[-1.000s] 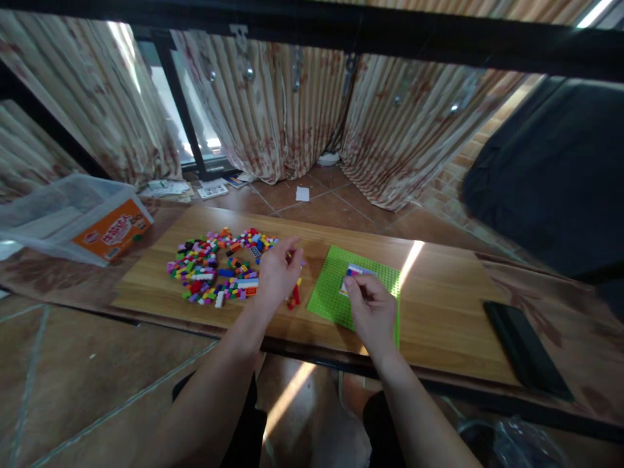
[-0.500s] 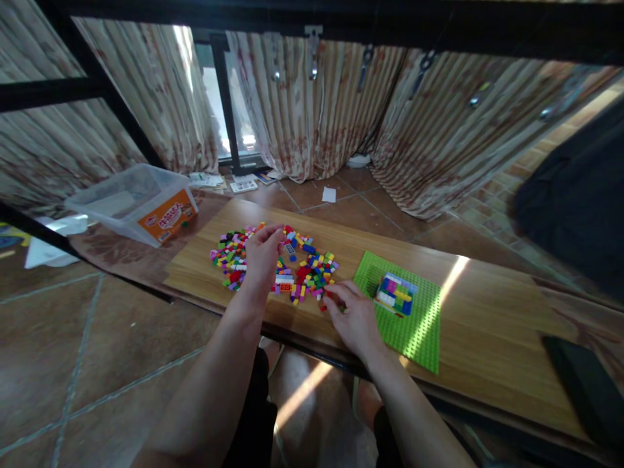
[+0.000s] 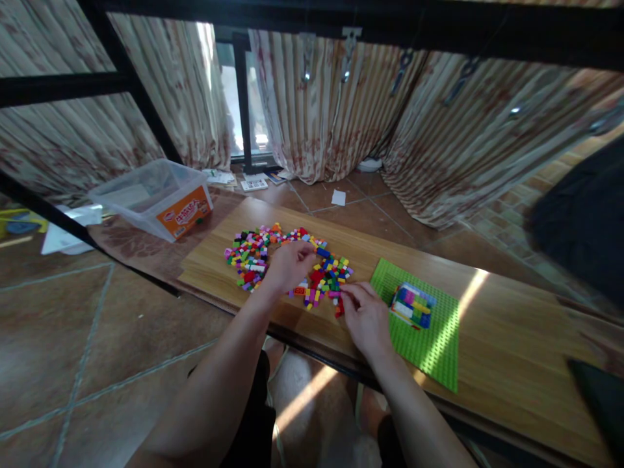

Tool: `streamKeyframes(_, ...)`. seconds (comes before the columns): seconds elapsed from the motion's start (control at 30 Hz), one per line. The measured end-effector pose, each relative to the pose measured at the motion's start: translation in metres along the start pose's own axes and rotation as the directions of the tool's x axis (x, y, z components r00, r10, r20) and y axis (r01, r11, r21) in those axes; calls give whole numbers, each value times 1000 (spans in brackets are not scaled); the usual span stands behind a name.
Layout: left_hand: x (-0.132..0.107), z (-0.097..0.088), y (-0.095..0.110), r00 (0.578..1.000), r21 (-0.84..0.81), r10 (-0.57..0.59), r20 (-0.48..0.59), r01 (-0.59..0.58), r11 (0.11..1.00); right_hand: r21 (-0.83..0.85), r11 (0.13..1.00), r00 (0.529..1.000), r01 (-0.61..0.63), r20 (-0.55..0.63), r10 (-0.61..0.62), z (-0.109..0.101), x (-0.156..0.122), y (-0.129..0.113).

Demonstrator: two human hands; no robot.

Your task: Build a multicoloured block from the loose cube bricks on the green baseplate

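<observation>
think of a clock lying flat with the right hand in its middle and twelve far away from the person. the loose bricks lie in a messy pile on the worktop, from about nine to eleven o'clock. the right hand is at the near edge of this pile. its grip looks pinched, with finger and thumb on the end of a pink brick at ten o'clock. the left hand, also toward ten o'clock, hangs over the pile with its fingers bent in. its tips are too small and blurry to see, so i can't say if its grip has a brick or nothing. at three o'clock sits a small block made of many colors. it is on the green plate, with bare bumps all around it, and no hand is touching it. a strip of sun crosses the plate on the far side of the block from the hand. way over at ten o'clock is the clear tub. the step now seems to be picking bricks out of the pile. from here, i think the next move calls for a small, firm pinch that lifts one brick straight up and leaves its neighbors alone.
</observation>
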State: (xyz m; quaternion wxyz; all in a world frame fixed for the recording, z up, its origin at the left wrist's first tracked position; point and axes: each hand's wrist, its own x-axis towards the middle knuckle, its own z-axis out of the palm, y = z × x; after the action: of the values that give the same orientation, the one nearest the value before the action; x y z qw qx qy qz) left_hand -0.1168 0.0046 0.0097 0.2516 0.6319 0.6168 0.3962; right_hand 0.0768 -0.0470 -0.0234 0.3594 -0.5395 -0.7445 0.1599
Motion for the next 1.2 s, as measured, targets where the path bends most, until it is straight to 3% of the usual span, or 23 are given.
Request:
streamKeyframes(0.1, -7, 12, 10, 988, 164, 90, 127, -111, 980, -55, 998, 998, -38, -61, 34, -5, 4, 4)
streamKeyframes(0.23, -12, 24, 17, 970, 312, 79, 231, -151, 938, -118, 991, 995, -58, -82, 48, -9, 7, 10)
streamKeyframes(0.5, -11, 29, 16, 949, 346, 92, 302, -198, 917, -187, 978, 996, -93, -27, 89, -9, 10, 19)
streamKeyframes(1.0, -14, 24, 21, 947, 362, 78, 312, -195, 912, -145, 989, 995, -38, 80, 50, -2, 12, 15)
streamKeyframes(1.2, -18, 33, 21, 963, 446, 60, 263, -176, 877, -139, 989, 995, -40, 84, 52, -1, 10, 17)
